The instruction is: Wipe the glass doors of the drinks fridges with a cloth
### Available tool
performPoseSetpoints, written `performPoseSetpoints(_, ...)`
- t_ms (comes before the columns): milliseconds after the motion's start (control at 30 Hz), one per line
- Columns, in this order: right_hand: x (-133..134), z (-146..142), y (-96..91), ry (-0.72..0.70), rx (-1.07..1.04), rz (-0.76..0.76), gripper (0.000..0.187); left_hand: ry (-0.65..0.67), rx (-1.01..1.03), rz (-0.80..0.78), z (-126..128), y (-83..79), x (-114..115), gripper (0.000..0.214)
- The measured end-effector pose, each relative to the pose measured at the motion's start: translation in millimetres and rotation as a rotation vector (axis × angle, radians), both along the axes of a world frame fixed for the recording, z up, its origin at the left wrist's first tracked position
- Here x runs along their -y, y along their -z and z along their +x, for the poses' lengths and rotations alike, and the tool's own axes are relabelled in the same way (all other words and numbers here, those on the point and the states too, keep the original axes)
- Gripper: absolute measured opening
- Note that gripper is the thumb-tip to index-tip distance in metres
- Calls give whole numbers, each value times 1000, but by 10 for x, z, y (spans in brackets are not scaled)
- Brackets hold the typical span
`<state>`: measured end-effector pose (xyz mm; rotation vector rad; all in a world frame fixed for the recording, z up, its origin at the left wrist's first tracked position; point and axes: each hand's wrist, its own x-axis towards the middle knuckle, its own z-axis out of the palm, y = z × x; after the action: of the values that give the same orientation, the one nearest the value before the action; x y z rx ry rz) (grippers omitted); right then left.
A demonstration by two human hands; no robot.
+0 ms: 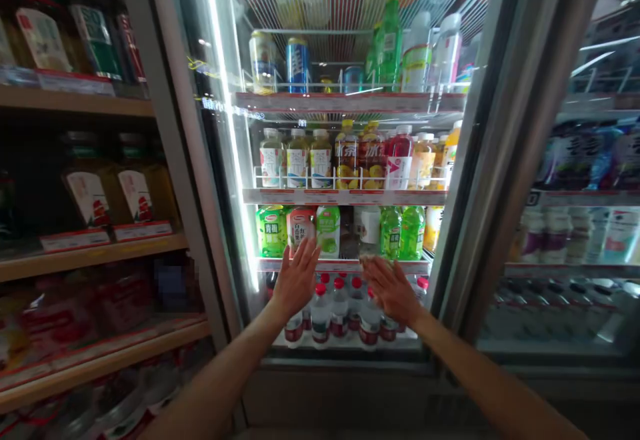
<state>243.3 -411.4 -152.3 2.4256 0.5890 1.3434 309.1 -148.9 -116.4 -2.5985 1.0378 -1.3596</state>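
Observation:
My left hand (296, 281) reaches forward with its fingers stretched and a little apart, holding nothing. Its fingertips overlap a pink carton-like drink pack (301, 225), between a green drink pack (272, 232) and a light green bottle (328, 230). My right hand (393, 290) is level with the shelf edge, below a white-labelled bottle (370, 227); its fingers are extended and slightly blurred. Whether either hand touches anything is unclear. Green bottles (401, 232) stand just above the right hand. Clear bottles with red caps (339, 307) fill the bottom level behind both hands.
A lit drinks fridge (345, 197) faces me, with teas and juices above and cans and tall bottles on top. Wooden shelves (95, 250) with bottles stand left. A metal upright (520, 127) separates another bottle-filled fridge section (575, 227) at right.

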Motion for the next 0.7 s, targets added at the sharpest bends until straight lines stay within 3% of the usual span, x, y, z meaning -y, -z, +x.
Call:
performPoseSetpoints(67,36,72,-276,60,104,125,45,10,4,5,-5,-3,50,57)
performPoseSetpoints(133,43,119,-435,104,180,219,45,21,10,6,-17,-1,112,57)
performPoseSetpoints(200,33,89,-324,105,164,230,45,33,21,13,-34,13,169,57)
performPoseSetpoints(300,54,-44,115,69,50,154,47,54,43,30,-55,37,230,55)
performPoseSetpoints(367,114,-95,235,61,12,114,50,70,54,35,-58,42,266,54)
performPoseSetpoints(400,153,-92,186,70,28,124,51,75,56,33,-57,41,288,54)
performPoseSetpoints(533,295,31,-347,162,232,291,55,72,39,26,-56,37,406,56)
performPoseSetpoints(567,312,43,-409,186,267,326,56,71,35,26,-57,44,433,56)
performPoseSetpoints(633,322,-1,-312,236,262,366,59,72,38,28,-61,67,465,56)
performPoseSetpoints(700,328,-107,-4,277,205,373,61,75,47,32,-60,97,465,57)
